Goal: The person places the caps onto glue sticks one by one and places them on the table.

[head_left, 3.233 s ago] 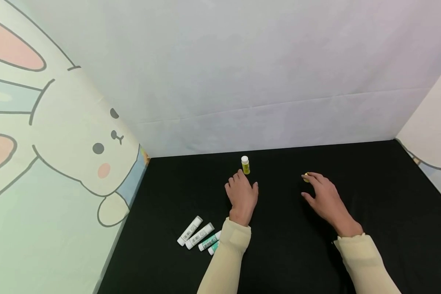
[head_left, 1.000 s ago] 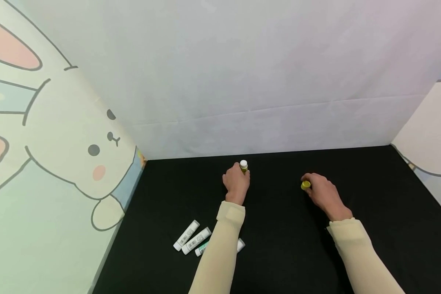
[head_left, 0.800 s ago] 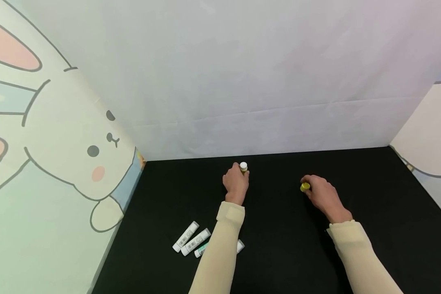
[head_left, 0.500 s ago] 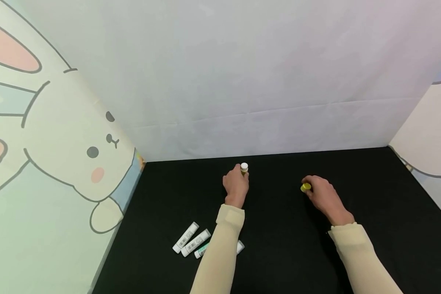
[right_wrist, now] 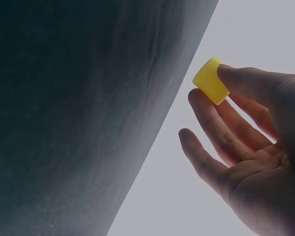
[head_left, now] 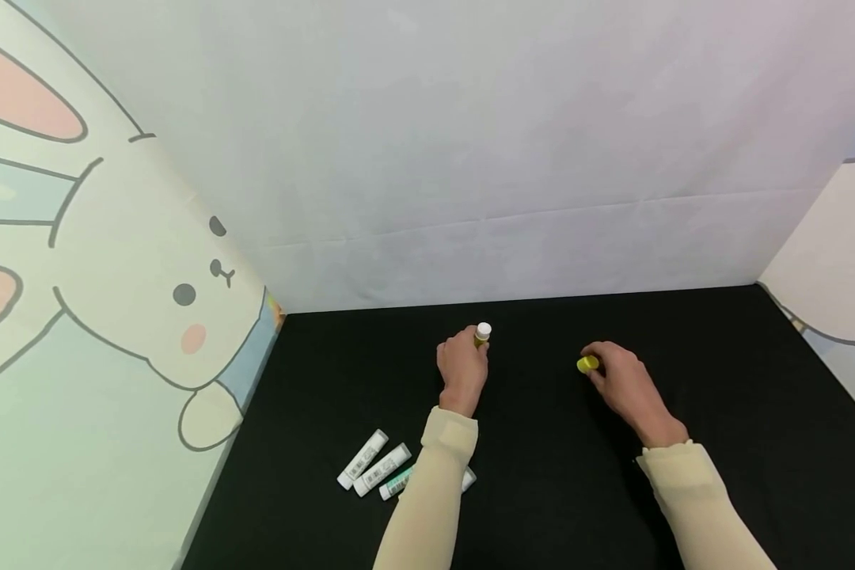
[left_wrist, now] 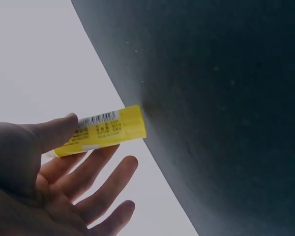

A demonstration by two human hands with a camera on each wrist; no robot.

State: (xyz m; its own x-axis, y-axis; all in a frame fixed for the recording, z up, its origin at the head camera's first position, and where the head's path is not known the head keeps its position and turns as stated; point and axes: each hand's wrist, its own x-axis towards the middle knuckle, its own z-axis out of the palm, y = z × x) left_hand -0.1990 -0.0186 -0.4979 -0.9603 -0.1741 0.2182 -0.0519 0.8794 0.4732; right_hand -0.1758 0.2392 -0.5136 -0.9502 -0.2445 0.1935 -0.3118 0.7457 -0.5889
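Note:
In my left hand [head_left: 463,366] is a yellow glue stick [left_wrist: 101,129] with a printed barcode label, pinched between thumb and fingers. Its white end [head_left: 483,330] points up in the head view, and its yellow end faces the black table. Whether that end touches the tabletop I cannot tell. To the right, my right hand [head_left: 628,388] pinches a small yellow cap [right_wrist: 211,81] between thumb and fingertips. The cap is tilted and apart from the glue stick. My remaining fingers on both hands are loosely bent.
Several white and green tubes lie on the black table [head_left: 541,491] at the front left, among them a white tube [head_left: 382,470] and a green-labelled tube [head_left: 397,482]. My left sleeve [head_left: 427,491] partly covers them. A pale curtain [head_left: 513,142] stands behind, and a rabbit-print panel [head_left: 135,317] flanks the left.
The glue stick stood on the table beside my left hand; that hand has since gripped it and moved slightly right and nearer. My right hand has pinched the cap, which now tilts left.

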